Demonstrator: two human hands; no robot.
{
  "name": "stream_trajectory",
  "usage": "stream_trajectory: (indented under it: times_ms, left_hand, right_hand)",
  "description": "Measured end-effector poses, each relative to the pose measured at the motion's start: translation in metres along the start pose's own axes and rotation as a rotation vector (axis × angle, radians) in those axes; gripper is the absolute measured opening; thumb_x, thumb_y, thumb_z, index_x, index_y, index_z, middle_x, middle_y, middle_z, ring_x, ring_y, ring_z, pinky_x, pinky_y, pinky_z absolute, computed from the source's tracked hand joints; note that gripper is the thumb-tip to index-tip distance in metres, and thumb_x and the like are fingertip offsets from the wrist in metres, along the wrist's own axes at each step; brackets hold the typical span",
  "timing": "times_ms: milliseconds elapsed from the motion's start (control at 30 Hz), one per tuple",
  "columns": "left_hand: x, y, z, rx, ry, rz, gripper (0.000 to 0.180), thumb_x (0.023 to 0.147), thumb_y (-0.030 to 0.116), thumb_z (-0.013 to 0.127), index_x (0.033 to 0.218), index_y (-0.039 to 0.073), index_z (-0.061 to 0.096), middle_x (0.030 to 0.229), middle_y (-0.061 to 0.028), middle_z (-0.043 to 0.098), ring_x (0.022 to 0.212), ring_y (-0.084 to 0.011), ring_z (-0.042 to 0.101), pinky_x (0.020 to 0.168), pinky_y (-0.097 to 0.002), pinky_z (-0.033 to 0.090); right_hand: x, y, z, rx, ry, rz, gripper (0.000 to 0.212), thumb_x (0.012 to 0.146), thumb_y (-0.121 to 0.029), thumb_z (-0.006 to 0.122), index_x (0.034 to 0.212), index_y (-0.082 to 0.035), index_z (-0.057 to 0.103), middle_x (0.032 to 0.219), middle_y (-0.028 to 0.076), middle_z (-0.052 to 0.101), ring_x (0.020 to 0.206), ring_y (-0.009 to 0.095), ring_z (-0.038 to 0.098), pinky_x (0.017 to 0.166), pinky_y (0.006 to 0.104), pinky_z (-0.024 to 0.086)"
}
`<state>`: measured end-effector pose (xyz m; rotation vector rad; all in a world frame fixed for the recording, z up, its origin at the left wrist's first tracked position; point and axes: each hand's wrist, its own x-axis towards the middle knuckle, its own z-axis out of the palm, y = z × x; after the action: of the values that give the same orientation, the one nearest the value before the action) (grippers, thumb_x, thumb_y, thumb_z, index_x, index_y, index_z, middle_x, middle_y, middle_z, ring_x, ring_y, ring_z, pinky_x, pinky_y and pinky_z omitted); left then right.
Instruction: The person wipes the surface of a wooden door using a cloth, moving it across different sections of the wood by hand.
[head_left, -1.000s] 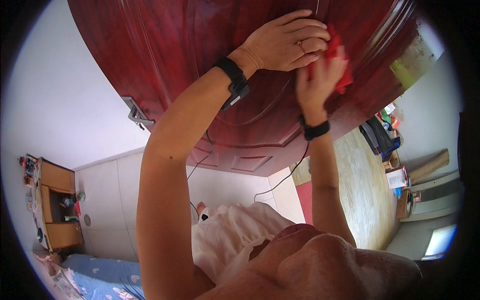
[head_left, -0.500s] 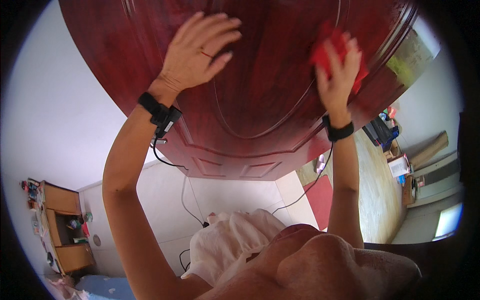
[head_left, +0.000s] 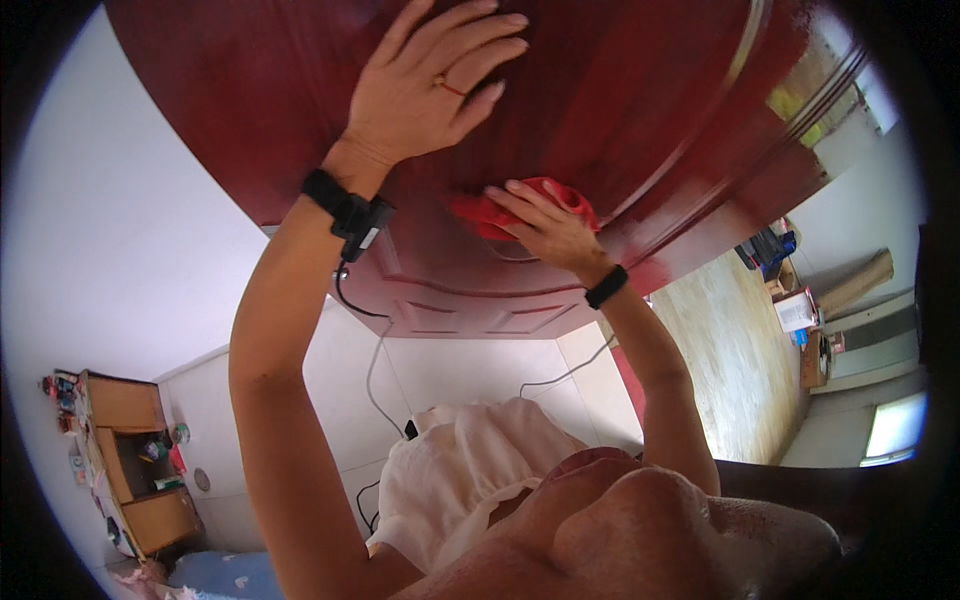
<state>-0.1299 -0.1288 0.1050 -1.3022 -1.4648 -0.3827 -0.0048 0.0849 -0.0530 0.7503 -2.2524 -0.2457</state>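
In front of me stands a dark red panelled door (head_left: 270,90) with moulded oval and rectangular grooves. My left hand (head_left: 415,95) is on its upper part, fingers spread and nothing in them; a thin ring circles one finger. Lower and to the right, my right hand (head_left: 550,230) presses a crumpled red cloth (head_left: 570,197) against the door's surface. Its fingers lie over the cloth, which sticks out on both sides of them. Each wrist wears a black strap, and the left one carries a small black box (head_left: 366,228) with a cable.
A wooden cabinet (head_left: 130,400) holding small items stands at the lower left, near a blue cloth-covered surface (head_left: 225,573). Thin cables (head_left: 376,375) hang beside my white garment (head_left: 465,450). Beyond the door's right edge are boxes (head_left: 797,310) and a wooden plank (head_left: 858,283).
My right hand has moved left and down across the door with the red cloth. My left hand has shifted slightly right and up, still spread.
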Motion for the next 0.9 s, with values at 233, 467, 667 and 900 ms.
stream_trajectory:
  times_ms: [233,467,667,900]
  left_hand:
    - [-0.007,-0.009,0.01,-0.046,0.119,0.034,0.039,0.094,0.029,0.061,0.132,0.024,0.055,0.143,0.0044,0.055,0.134,-0.0184,0.049,0.119,-0.0438,0.03]
    - [-0.011,-0.017,0.008,-0.103,0.167,0.057,0.037,0.091,0.026,0.065,0.127,0.021,0.057,0.139,0.0,0.058,0.131,-0.0218,0.052,0.116,-0.0444,0.035]
    - [-0.01,-0.02,0.007,-0.25,0.227,0.095,0.034,0.091,0.024,0.066,0.123,0.018,0.056,0.133,-0.0031,0.06,0.127,-0.0264,0.055,0.111,-0.0469,0.041]
    - [-0.012,-0.013,0.002,-0.27,0.217,0.095,0.032,0.091,0.023,0.064,0.122,0.018,0.056,0.133,-0.0023,0.06,0.126,-0.0237,0.056,0.113,-0.0435,0.039]
  right_hand:
    - [0.033,0.064,-0.099,-0.301,0.29,0.205,0.039,0.083,-0.016,0.068,0.121,-0.011,0.067,0.151,0.015,0.046,0.14,0.039,0.04,0.116,0.0515,0.029]
    - [0.142,0.043,-0.115,-0.315,0.486,0.46,0.053,0.089,-0.011,0.062,0.14,-0.004,0.051,0.144,0.024,0.043,0.129,0.043,0.042,0.112,0.0472,0.03]
    - [0.075,-0.015,-0.016,-0.094,0.079,0.077,0.028,0.079,-0.018,0.066,0.108,-0.017,0.068,0.146,0.006,0.052,0.141,0.026,0.042,0.115,0.0512,0.035]
    - [0.052,0.051,-0.103,-0.266,0.121,0.142,0.035,0.08,-0.016,0.07,0.115,-0.015,0.067,0.153,0.011,0.046,0.143,0.034,0.038,0.119,0.0518,0.025]
